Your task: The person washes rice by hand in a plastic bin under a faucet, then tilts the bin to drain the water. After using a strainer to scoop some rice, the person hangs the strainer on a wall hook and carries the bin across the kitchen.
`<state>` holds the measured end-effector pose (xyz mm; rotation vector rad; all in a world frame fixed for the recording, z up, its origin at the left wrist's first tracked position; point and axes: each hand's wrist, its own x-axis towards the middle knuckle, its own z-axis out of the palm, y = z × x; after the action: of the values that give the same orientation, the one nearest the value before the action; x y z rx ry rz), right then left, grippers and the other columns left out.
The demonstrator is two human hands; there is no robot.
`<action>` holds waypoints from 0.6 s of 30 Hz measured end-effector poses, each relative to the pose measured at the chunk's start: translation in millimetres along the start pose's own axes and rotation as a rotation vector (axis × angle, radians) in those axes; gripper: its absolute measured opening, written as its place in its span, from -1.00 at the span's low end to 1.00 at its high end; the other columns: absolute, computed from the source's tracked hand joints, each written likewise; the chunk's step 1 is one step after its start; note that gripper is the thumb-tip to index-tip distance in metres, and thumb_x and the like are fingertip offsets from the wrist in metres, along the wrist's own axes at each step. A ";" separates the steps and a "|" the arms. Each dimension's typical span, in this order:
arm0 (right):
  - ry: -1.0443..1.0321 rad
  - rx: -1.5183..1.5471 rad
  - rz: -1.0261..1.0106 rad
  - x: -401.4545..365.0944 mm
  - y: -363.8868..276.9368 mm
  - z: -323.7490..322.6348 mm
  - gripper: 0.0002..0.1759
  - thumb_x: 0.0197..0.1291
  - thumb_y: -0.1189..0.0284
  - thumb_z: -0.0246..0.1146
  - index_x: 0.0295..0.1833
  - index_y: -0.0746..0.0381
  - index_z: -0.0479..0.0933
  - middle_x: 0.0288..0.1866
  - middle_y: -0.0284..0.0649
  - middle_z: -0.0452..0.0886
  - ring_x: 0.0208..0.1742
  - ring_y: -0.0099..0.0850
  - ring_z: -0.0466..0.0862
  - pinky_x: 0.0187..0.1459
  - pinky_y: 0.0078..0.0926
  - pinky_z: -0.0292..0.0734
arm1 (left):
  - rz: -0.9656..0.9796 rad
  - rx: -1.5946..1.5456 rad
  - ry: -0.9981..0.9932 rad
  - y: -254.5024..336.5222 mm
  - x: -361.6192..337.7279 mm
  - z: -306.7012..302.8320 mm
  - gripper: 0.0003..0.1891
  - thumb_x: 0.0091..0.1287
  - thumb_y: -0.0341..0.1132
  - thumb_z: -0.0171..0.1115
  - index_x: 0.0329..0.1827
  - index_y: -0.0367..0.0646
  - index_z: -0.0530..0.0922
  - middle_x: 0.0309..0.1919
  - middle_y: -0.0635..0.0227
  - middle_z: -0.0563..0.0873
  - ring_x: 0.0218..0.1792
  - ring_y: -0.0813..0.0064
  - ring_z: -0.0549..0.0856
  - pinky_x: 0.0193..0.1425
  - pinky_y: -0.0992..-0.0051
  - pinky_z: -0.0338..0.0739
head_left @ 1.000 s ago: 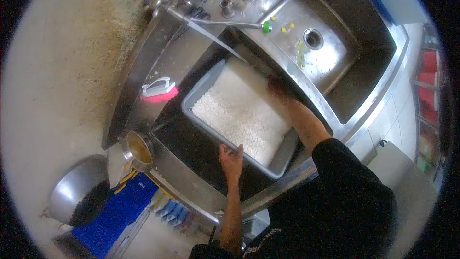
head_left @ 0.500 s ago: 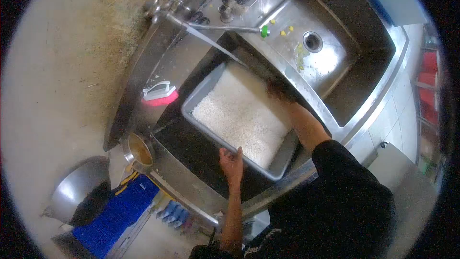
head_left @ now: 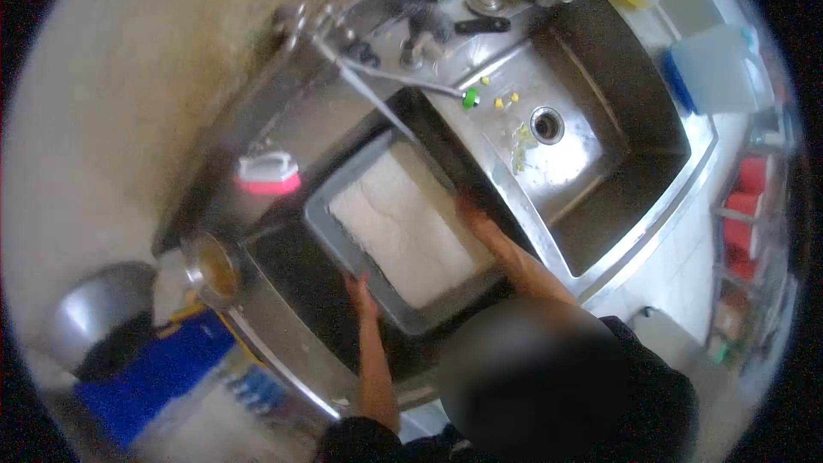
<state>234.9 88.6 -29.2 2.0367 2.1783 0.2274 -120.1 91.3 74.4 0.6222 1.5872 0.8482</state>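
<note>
A gray rectangular tub (head_left: 330,236) sits tilted in the left sink basin, holding a white grainy mass (head_left: 403,219) with a crack line across its surface. My left hand (head_left: 362,293) grips the tub's left side near its lower corner. On the opposite side my right hand (head_left: 473,213) holds the tub's rim, its fingers partly hidden and blurred. A thin metal faucet spout (head_left: 369,94) reaches over the tub's upper corner.
A pink-and-white brush (head_left: 267,173) lies on the left ledge. The right basin (head_left: 591,77) has a drain and yellow scraps. Metal bowls (head_left: 210,270) stand at lower left, a blue-based container (head_left: 720,69) at upper right. A blurred dark round shape covers the lower middle.
The view has shifted, and the tub appears lower and farther left. Its white contents look smoother and now show a crack, with more bare tub along the left wall. Both hands remain on the tub.
</note>
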 end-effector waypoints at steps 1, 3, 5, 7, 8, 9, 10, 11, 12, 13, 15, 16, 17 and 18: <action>-0.014 -0.039 0.052 6.7 5.8 -9.6 -0.53 0.17 0.27 0.14 0.09 0.37 0.49 0.19 0.10 0.48 0.11 -0.10 0.53 0.09 -0.02 0.42 | -0.025 -0.050 -0.026 -5.1 6.2 9.2 -0.22 0.19 -0.18 0.25 0.42 -0.27 0.11 0.34 0.04 0.28 0.31 0.12 0.30 0.38 0.20 0.12; 0.069 0.331 0.286 45.3 23.3 -113.3 -0.51 0.19 0.28 0.15 0.16 0.37 0.42 0.15 0.07 0.51 0.14 -0.18 0.52 0.05 -0.13 0.46 | -0.135 -0.133 -0.139 16.8 5.5 36.2 -0.15 0.20 -0.11 0.23 0.45 -0.27 0.02 0.39 0.03 0.20 0.36 0.11 0.24 0.41 0.22 0.09; -0.444 0.708 0.358 97.4 47.1 -142.9 -0.45 0.28 0.21 0.10 0.24 0.37 0.32 0.14 0.06 0.51 0.18 -0.17 0.50 0.04 -0.30 0.51 | -0.124 0.021 -0.112 8.6 16.3 44.0 -0.11 0.21 -0.06 0.21 0.47 -0.29 -0.04 0.43 0.01 0.14 0.40 0.10 0.19 0.43 0.24 0.07; -0.284 0.822 0.273 145.6 55.4 -102.1 -0.45 0.29 0.17 0.09 0.21 0.38 0.34 0.09 0.07 0.53 0.11 -0.14 0.55 -0.01 -0.30 0.55 | -0.021 0.348 -0.094 -8.4 27.2 39.8 -0.11 0.23 -0.02 0.19 0.47 -0.30 -0.07 0.44 0.00 0.12 0.42 0.08 0.16 0.45 0.28 0.06; -0.220 0.875 0.215 154.6 59.6 -104.3 -0.45 0.30 0.15 0.08 0.20 0.38 0.34 0.07 0.07 0.54 0.07 -0.12 0.58 -0.04 -0.29 0.57 | 0.058 0.524 -0.127 -16.0 26.4 32.1 -0.10 0.24 0.01 0.17 0.47 -0.30 -0.08 0.44 -0.01 0.12 0.42 0.08 0.15 0.46 0.29 0.06; -0.159 0.924 0.153 163.6 64.4 -106.0 -0.45 0.31 0.13 0.08 0.19 0.38 0.35 0.05 0.08 0.55 0.03 -0.10 0.61 -0.07 -0.29 0.60 | 0.021 0.483 -0.261 -14.0 33.6 21.2 -0.12 0.25 0.02 0.16 0.47 -0.30 -0.04 0.44 -0.01 0.12 0.43 0.07 0.15 0.46 0.29 0.06; -0.183 1.492 0.223 173.2 63.4 -131.6 -0.55 0.31 0.11 0.08 0.01 0.30 0.37 -0.13 0.01 0.59 -0.20 -0.14 0.64 -0.23 -0.23 0.61 | 0.003 0.435 -0.401 -2.0 39.6 15.0 -0.14 0.26 0.04 0.15 0.46 -0.30 -0.01 0.44 -0.01 0.12 0.43 0.07 0.15 0.46 0.29 0.06; -0.232 2.043 0.317 184.2 64.4 -151.1 -0.62 0.31 0.09 0.09 -0.16 0.23 0.39 -0.32 -0.05 0.64 -0.42 -0.18 0.67 -0.40 -0.17 0.63 | -0.088 0.579 -0.414 40.6 24.7 15.5 -0.15 0.25 0.06 0.16 0.44 -0.30 0.05 0.42 -0.01 0.16 0.41 0.05 0.19 0.46 0.26 0.09; -0.287 1.984 0.225 189.9 70.9 -141.3 -0.61 0.32 0.07 0.07 -0.19 0.22 0.40 -0.35 -0.05 0.64 -0.41 -0.20 0.68 -0.40 -0.15 0.65 | -0.178 0.725 -0.445 77.2 10.1 13.8 -0.17 0.24 0.08 0.16 0.43 -0.29 0.10 0.40 -0.02 0.21 0.39 0.04 0.22 0.45 0.24 0.12; -0.326 1.931 0.146 194.0 79.3 -124.5 -0.59 0.33 0.04 0.05 -0.21 0.21 0.40 -0.39 -0.05 0.64 -0.41 -0.21 0.68 -0.40 -0.14 0.66 | -0.211 0.907 -0.500 71.6 18.3 14.4 -0.19 0.23 0.10 0.17 0.40 -0.26 0.16 0.37 -0.03 0.26 0.37 0.04 0.26 0.43 0.21 0.15; -0.443 1.823 0.223 196.0 83.3 -128.4 -0.60 0.33 0.05 0.07 -0.22 0.21 0.41 -0.39 -0.05 0.65 -0.45 -0.20 0.68 -0.45 -0.19 0.66 | 0.009 1.037 -0.615 4.1 59.5 -20.1 -0.21 0.19 0.17 0.17 0.37 -0.16 0.26 0.31 -0.03 0.36 0.32 0.05 0.36 0.38 0.14 0.24; -0.487 1.901 0.310 191.4 82.8 -138.2 -0.60 0.33 0.05 0.08 -0.20 0.22 0.43 -0.36 -0.04 0.66 -0.49 -0.21 0.67 -0.50 -0.21 0.62 | 0.013 1.222 -0.556 60.7 28.7 -9.2 -0.30 0.19 0.14 0.15 0.31 -0.10 0.36 0.24 0.02 0.45 0.26 0.07 0.42 0.34 0.15 0.30; -0.599 1.852 0.410 196.5 84.9 -144.3 -0.52 0.29 -0.03 0.07 -0.14 0.22 0.45 -0.33 -0.04 0.67 -0.47 -0.19 0.68 -0.53 -0.26 0.60 | 0.063 1.188 -0.568 64.2 39.8 -0.8 -0.30 0.19 0.14 0.15 0.31 -0.10 0.36 0.24 0.02 0.45 0.26 0.07 0.42 0.34 0.15 0.30; -0.583 1.825 0.485 188.1 81.4 -141.2 -0.39 0.27 -0.14 -0.01 -0.05 0.24 0.45 -0.25 -0.03 0.67 -0.41 -0.16 0.69 -0.50 -0.25 0.60 | 0.175 1.230 -0.639 44.7 56.3 -9.9 -0.36 0.19 0.12 0.15 0.24 -0.09 0.42 0.16 0.04 0.51 0.18 0.09 0.49 0.28 0.16 0.35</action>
<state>271.8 280.6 124.8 2.3970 1.2020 -2.6792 -142.9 160.1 77.5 1.7044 1.3110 -0.3398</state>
